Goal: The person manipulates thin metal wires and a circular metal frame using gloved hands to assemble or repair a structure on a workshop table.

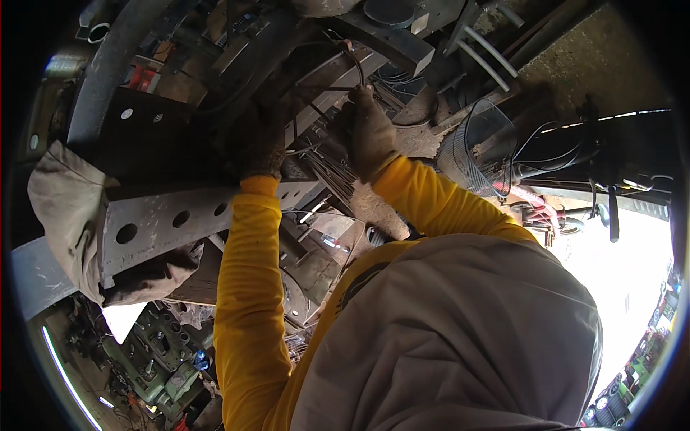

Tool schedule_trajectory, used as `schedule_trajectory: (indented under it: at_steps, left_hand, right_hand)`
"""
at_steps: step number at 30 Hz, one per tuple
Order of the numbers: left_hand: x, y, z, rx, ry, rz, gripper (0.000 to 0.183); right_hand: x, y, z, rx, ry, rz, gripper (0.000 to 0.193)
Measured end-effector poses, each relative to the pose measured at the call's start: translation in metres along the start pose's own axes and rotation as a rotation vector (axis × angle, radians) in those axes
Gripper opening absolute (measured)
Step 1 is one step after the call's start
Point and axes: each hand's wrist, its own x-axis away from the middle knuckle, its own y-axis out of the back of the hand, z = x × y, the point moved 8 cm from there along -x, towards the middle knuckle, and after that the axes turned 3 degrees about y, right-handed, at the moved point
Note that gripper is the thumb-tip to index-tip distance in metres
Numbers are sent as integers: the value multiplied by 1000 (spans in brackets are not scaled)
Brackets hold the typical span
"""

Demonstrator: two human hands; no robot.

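Thin bent rod (pixel 358 66) in the top middle touches the right hand (pixel 371 135); the left hand (pixel 259 142) is in shadow. I can't tell if either is closed.

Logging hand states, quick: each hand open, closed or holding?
Left hand: in deep shadow; cannot be told.
Right hand: at a thin curved rod; grip cannot be told.

Left sleeve (pixel 251 309) and right sleeve (pixel 445 197): long, yellow, wrinkled. Left cuff (pixel 259 185) snug. Yellow shirt front (pixel 384 255) bears dark curved print (pixel 363 281). Grey-brown garment (pixel 453 330), plain, broad soft folds.
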Motion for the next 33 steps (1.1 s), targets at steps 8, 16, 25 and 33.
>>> schedule_trajectory:
  at_steps: [8,16,25,33]
  left_hand:
    - [-8,-10,1,114,-10,0,58]
    - [-5,12,-5,-90,-128,-153,56]
    - [113,49,-173,224,-261,53,34]
    - [172,65,-138,-142,-581,109,31]
  right_hand:
    - [-23,9,3,537,430,25,32]
    - [3,6,20,274,40,109,42]
    - [79,44,12,562,523,309,37]
    - [180,11,138,1432,1067,561,35]
